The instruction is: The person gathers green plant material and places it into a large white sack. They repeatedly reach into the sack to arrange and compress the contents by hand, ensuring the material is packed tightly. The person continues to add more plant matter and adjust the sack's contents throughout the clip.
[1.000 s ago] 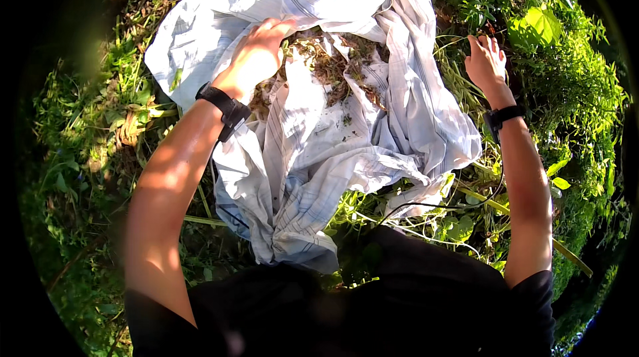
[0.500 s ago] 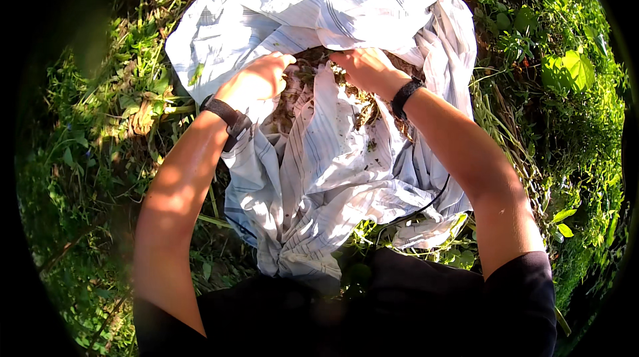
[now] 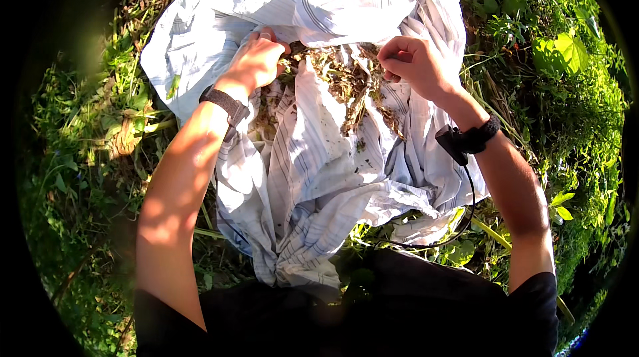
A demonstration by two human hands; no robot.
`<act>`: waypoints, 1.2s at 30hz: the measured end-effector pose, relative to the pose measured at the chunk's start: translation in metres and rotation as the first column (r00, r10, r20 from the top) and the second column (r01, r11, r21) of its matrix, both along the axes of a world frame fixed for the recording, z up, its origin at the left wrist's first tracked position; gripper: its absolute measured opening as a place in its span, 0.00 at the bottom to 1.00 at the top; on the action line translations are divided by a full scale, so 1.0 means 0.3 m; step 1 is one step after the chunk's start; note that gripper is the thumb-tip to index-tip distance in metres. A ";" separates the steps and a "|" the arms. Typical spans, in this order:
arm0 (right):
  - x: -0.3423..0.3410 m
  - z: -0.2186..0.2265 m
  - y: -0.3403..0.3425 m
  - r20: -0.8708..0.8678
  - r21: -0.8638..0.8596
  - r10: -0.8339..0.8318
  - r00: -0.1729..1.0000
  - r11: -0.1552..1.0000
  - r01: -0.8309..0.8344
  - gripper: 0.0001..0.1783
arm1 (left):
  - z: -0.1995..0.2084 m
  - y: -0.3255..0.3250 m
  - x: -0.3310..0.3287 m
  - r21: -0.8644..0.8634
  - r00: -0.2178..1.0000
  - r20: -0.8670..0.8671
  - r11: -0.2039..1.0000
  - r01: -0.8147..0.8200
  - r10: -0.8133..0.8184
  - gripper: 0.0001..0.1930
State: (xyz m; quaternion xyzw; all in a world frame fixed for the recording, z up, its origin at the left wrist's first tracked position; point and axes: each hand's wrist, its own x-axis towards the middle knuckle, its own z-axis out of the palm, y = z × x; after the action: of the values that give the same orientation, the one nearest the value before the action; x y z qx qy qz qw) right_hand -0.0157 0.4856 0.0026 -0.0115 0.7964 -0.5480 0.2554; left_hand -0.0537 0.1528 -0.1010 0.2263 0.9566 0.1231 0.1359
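A white cloth (image 3: 316, 137) with thin grey-blue stripes lies bunched on the ground, its far part folded over. Dry brown plant bits (image 3: 346, 84) spill across its middle, beneath the edge of that fold. At the left end of the fold's edge, my left hand (image 3: 256, 61) is closed on the cloth, with its fingertips partly hidden. To the right of the plant bits my right hand (image 3: 419, 67) hovers over the cloth, its fingers curled in toward the thumb. Whatever those fingers may hold is too small or hidden to see.
Green weeds and leaves (image 3: 566, 54) surround the cloth. Dry stalks (image 3: 492, 107) lie along its right side. Dark bands circle both wrists; the right one carries a small black box (image 3: 452, 144) with a black cable (image 3: 472, 207) looping toward my body.
My right hand has moved right and back from the fold's edge, its fingers curling. More of the dry plant bits show. My left hand has shifted slightly left and up with the cloth.
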 end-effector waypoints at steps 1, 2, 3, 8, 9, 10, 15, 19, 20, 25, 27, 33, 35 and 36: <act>0.002 0.038 0.013 -0.061 -0.065 -0.009 0.998 0.998 0.005 0.05 | 0.000 -0.004 0.005 -0.006 1.000 0.011 1.000 -0.005 0.005 0.23; 0.004 0.078 0.027 -0.093 -0.062 -0.048 0.994 0.997 0.042 0.05 | 0.003 -0.011 0.008 0.024 0.999 0.047 1.000 -0.014 0.013 0.22; 0.013 0.113 0.040 -0.138 -0.189 -0.058 0.989 0.981 0.032 0.05 | 0.004 -0.016 0.012 -0.001 0.993 0.114 0.999 -0.036 0.036 0.21; 0.041 0.208 0.032 -0.110 -0.169 -0.129 0.986 0.980 0.109 0.05 | 0.045 -0.055 0.036 0.062 0.977 -0.174 0.992 -0.114 0.123 0.23; 0.054 0.220 0.028 -0.080 -0.104 -0.209 0.975 0.974 0.201 0.05 | 0.061 -0.069 0.033 0.042 0.984 -0.117 0.990 -0.132 0.136 0.25; 0.068 0.235 0.027 -0.145 -0.187 -0.163 0.976 0.973 0.135 0.05 | 0.073 -0.075 0.037 -0.003 0.981 -0.122 0.989 -0.150 0.148 0.24; 0.130 0.341 0.085 -0.276 -0.189 -0.190 0.942 0.972 0.141 0.06 | 0.126 -0.124 0.074 -0.108 0.952 -0.084 0.947 -0.303 0.295 0.24; 0.141 0.424 0.260 -0.366 -0.084 -0.245 0.898 0.969 0.231 0.07 | 0.132 -0.187 0.129 0.092 0.922 -0.027 0.919 -0.382 0.386 0.26; 0.144 0.440 0.333 -0.424 -0.047 -0.191 0.885 0.981 0.188 0.07 | 0.134 -0.216 0.140 0.158 0.922 0.011 0.910 -0.384 0.387 0.26; 0.217 0.403 0.757 -0.536 0.699 0.042 0.843 0.581 0.416 0.09 | 0.143 -0.319 0.168 0.279 0.861 0.224 0.816 -0.505 0.456 0.14; 0.278 0.345 0.878 -0.391 0.906 0.247 0.887 0.276 0.322 0.11 | 0.158 -0.343 0.169 0.280 0.908 0.143 0.864 -0.419 0.394 0.10; 0.271 0.205 0.826 0.012 0.997 0.044 0.999 0.073 -0.015 0.22 | 0.211 -0.378 0.182 0.201 0.897 0.147 0.876 -0.439 0.416 0.08; 0.201 0.157 0.696 -0.020 0.981 0.136 0.991 0.194 -0.007 0.23 | 0.218 -0.381 0.185 0.136 0.879 0.180 0.874 -0.467 0.442 0.11; 0.160 0.120 0.615 -0.098 0.969 0.189 0.977 0.240 0.051 0.23 | 0.218 -0.378 0.185 0.163 0.865 0.200 0.855 -0.492 0.460 0.13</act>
State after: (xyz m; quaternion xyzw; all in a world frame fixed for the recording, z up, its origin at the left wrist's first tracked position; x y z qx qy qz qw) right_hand 0.0324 0.6701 0.0387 0.0593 0.9837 0.0738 0.1530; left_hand 0.0016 0.0396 -0.0356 -0.0151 0.9511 0.2694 0.1501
